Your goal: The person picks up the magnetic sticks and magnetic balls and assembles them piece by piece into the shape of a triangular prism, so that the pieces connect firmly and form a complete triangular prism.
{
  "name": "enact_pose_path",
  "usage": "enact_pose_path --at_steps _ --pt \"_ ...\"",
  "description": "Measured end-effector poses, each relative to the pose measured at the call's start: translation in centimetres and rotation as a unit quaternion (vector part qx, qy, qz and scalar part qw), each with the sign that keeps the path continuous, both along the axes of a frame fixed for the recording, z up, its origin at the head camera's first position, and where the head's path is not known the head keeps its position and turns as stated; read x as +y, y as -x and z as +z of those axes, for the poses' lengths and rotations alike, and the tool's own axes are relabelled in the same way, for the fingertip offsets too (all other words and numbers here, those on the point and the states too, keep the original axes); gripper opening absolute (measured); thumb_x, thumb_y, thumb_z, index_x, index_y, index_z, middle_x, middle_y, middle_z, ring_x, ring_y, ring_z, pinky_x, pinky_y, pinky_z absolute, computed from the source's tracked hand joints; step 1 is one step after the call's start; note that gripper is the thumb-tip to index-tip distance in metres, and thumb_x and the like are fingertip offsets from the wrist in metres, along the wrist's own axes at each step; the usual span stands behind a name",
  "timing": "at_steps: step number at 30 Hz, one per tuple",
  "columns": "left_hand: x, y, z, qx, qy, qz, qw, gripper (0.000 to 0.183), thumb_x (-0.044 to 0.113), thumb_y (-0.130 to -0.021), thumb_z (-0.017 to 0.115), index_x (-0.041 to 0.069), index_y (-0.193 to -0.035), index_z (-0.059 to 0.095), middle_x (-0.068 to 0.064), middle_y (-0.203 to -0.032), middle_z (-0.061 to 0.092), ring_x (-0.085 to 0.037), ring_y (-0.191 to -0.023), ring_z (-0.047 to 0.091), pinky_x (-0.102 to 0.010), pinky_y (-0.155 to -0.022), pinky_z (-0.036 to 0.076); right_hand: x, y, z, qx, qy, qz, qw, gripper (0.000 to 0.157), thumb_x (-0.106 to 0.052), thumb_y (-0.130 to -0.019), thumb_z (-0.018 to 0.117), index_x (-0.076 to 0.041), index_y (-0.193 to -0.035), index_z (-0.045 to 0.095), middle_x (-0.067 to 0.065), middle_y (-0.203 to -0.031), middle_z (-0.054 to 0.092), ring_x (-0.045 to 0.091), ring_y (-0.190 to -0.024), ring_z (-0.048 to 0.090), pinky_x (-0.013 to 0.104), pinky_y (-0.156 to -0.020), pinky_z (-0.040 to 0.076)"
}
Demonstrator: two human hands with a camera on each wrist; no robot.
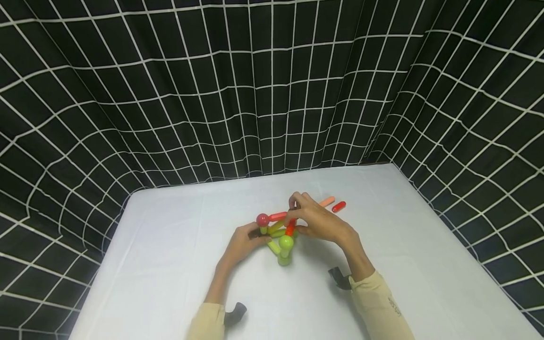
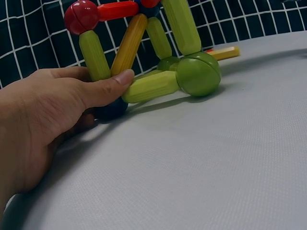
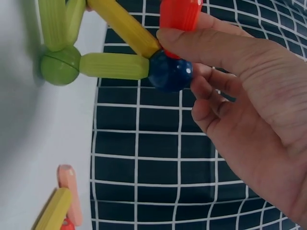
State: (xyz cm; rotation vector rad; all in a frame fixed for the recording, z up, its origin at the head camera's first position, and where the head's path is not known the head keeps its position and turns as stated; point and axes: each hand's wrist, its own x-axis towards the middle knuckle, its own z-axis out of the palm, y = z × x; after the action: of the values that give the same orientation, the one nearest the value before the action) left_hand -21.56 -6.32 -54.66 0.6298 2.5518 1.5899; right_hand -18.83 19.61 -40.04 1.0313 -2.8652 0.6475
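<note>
A frame of colored magnetic rods and balls stands in the middle of the white table. My left hand (image 1: 245, 243) holds its lower left corner, thumb (image 2: 112, 88) on a light green rod (image 2: 151, 87) beside a dark blue ball (image 2: 111, 110). Above that corner, an upright green rod (image 2: 94, 55) carries a red ball (image 1: 262, 220). My right hand (image 1: 320, 219) pinches a red rod (image 3: 180, 21) where it meets the upper blue ball (image 3: 170, 72). A yellow rod (image 3: 125, 26) slants up to this ball. Nearer me, a light green ball (image 1: 286, 242) tops another upright green rod.
Behind my right hand, a peach rod (image 1: 327, 201) and a short red rod (image 1: 338, 207) lie on the table (image 1: 182, 212). A loose yellow rod (image 3: 53, 209) lies against the peach one. Dark curtains (image 1: 229, 94) with a white grid surround the table's back and sides.
</note>
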Motion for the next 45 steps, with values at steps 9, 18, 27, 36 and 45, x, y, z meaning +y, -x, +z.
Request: enact_pose_path --at_steps 9,18,27,36,45 --pt "-0.1 0.1 -0.2 -0.007 0.006 -0.005 0.9999 0.031 0.025 -0.088 0.084 0.024 -0.117 0.074 0.002 -0.124 0.077 -0.018 -0.118 0.072 -0.039 -0.105 0.057 1.6 0.6 0.1 -0.018 0.012 -0.038 0.999 0.037 0.0 -0.088 0.079 -0.017 -0.121 0.071 0.006 -0.122 0.059 0.024 -0.118 0.054 0.041 -0.099 0.057" --pt "-0.2 0.2 -0.3 0.001 0.008 -0.013 0.9999 0.033 0.026 -0.089 0.084 0.021 -0.12 0.074 -0.001 -0.124 0.077 -0.021 -0.116 0.073 -0.04 -0.103 0.058 8.0 3.0 -3.6 -0.069 0.006 -0.221 0.973 0.044 0.005 -0.098 0.063 0.0 -0.141 0.056 0.022 -0.139 0.062 0.042 -0.127 0.058 0.061 -0.111 0.048" --pt "-0.2 0.2 -0.3 -0.006 0.014 -0.01 0.9998 0.035 0.03 -0.089 0.084 0.025 -0.122 0.073 0.003 -0.124 0.077 -0.017 -0.116 0.072 -0.038 -0.104 0.057 10.8 3.3 -6.0 -0.135 -0.074 -0.273 0.95 0.035 0.003 -0.097 0.06 -0.007 -0.131 0.064 0.018 -0.123 0.062 0.039 -0.112 0.054 0.058 -0.095 0.053" --pt "-0.1 0.1 -0.2 -0.009 0.013 -0.008 0.9998 0.036 0.028 -0.089 0.084 0.026 -0.122 0.072 0.003 -0.125 0.077 -0.017 -0.117 0.072 -0.041 -0.105 0.057 11.1 3.1 -5.2 -0.194 -0.107 -0.269 0.937 0.019 -0.001 -0.095 0.065 -0.003 -0.114 0.063 0.013 -0.095 0.064 0.028 -0.087 0.057 0.042 -0.077 0.052" --pt "0.0 0.0 0.0 -0.013 0.013 -0.006 0.9998 0.037 0.026 -0.088 0.084 0.025 -0.123 0.072 0.001 -0.128 0.076 -0.018 -0.119 0.072 -0.04 -0.107 0.056 7.2 1.9 -0.8 -0.138 0.075 -0.102 0.982 0.021 -0.003 -0.099 0.065 -0.013 -0.119 0.064 0.006 -0.092 0.063 0.019 -0.082 0.053 0.03 -0.07 0.046"
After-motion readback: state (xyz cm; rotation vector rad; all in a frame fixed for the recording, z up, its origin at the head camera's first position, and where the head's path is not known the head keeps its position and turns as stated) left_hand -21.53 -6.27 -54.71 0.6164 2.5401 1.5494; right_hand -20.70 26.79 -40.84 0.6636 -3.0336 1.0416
